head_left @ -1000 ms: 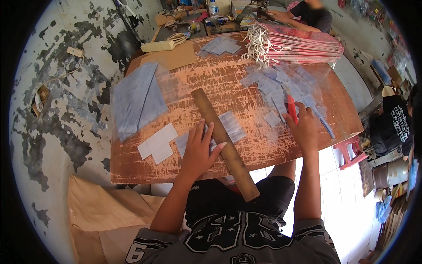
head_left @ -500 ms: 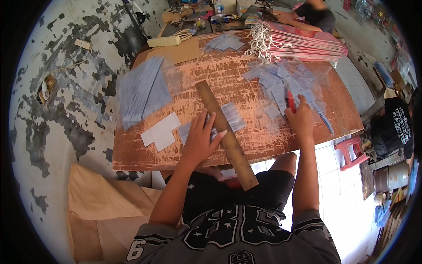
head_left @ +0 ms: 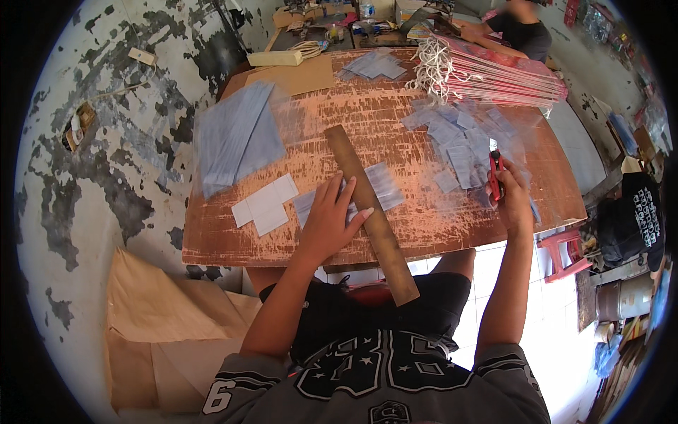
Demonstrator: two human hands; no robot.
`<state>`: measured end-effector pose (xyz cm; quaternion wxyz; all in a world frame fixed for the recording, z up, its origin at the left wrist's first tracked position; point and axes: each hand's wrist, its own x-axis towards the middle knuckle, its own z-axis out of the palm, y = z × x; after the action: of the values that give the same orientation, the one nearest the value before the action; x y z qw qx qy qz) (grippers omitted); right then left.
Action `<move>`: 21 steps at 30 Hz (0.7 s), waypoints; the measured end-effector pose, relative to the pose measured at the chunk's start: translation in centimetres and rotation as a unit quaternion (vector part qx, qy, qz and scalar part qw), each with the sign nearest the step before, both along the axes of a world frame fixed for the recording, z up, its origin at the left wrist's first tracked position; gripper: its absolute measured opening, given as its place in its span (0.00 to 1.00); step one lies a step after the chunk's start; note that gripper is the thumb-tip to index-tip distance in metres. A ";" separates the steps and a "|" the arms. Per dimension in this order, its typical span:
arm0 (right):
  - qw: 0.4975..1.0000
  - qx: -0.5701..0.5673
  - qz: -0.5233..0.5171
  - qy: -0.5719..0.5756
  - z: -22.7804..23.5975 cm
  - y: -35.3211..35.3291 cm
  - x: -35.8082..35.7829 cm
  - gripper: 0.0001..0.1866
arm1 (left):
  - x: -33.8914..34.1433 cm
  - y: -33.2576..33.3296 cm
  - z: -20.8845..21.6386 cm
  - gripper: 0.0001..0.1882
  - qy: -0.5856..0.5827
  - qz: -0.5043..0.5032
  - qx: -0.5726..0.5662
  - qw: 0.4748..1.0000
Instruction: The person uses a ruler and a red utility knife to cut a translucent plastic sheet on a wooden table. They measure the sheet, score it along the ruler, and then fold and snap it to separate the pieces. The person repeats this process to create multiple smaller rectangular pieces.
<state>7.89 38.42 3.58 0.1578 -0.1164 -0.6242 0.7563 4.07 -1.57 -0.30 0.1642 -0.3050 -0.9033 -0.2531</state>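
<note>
My left hand (head_left: 330, 218) lies flat with its fingers stretched out, pressing on a long brown ruler (head_left: 373, 212) and the plastic beside it. The ruler slants across the table, its near end jutting past the edge over my lap. Beneath it a bluish clear plastic strip (head_left: 387, 186) shows on both sides. My right hand (head_left: 519, 201) is closed around a red utility knife (head_left: 496, 175), its pale blade pointing away from me. The knife is beside a loose heap of cut plastic pieces (head_left: 459, 145). White paper cards (head_left: 267, 205) lie left of my left hand.
A stack of plastic sheets (head_left: 236, 141) covers the worn brown table's (head_left: 318, 251) left side. Farther back are cardboard (head_left: 311, 76), more plastic pieces (head_left: 374, 65) and a red bundle with white cords (head_left: 494, 78). Another person (head_left: 522, 32) sits beyond. A red stool (head_left: 563, 253) stands right.
My right hand has moved right and turned, so the knife now points away with its blade showing. My left hand stays on the ruler. The whole view has shifted slightly.
</note>
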 end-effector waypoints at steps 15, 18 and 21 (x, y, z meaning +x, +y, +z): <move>0.987 -0.013 0.148 -0.057 1.6 -4.9 1.9 0.32 | -0.1 -0.2 0.2 0.41 -0.033 0.006 -0.021 0.999; 0.990 -0.003 0.135 -0.042 0.5 -6.2 2.4 0.30 | -0.1 -0.1 0.2 0.41 -0.026 0.006 -0.024 0.999; 0.993 -0.011 0.106 -0.053 0.1 -8.2 3.1 0.29 | 0.0 0.0 0.4 0.40 -0.020 0.007 -0.030 0.999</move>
<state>10.95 30.22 3.65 0.0424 -0.0910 -0.6322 0.7682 4.12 -1.56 0.13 0.1386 -0.2981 -0.9158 -0.2306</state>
